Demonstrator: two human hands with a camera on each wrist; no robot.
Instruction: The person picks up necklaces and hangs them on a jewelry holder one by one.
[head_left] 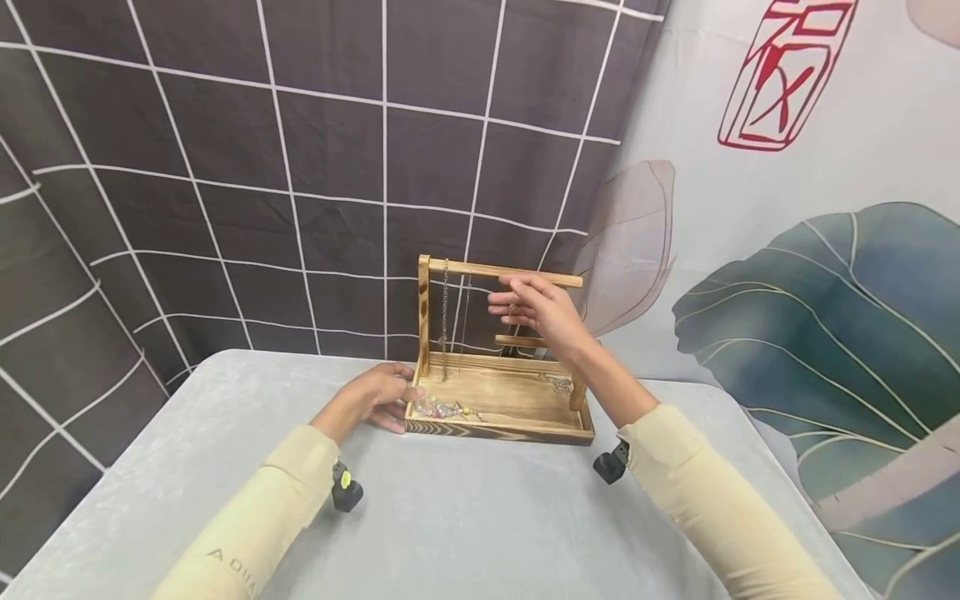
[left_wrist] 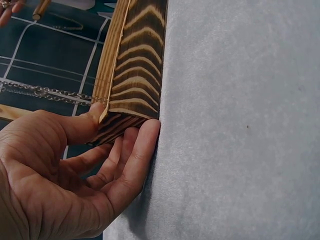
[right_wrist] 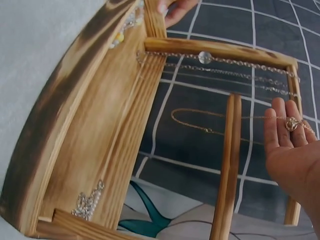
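My left hand grips the left end of the wooden jewelry stand. In the left wrist view its thumb lies at the tray rim and its fingers are against the end wall. Just in front of the top bar is my right hand, its fingers extended. A thin gold necklace runs across these fingers, with its small round pendant lying on them. The necklace's loop dangles past the short lower bar. My right thumb is hidden in the right wrist view.
Silver chains, one with a clear bead, hang from the top bar's left part. Colourful beaded jewelry lies in the tray's left end, a silver chain in its right. A grey cloth covers the table; curtains stand behind.
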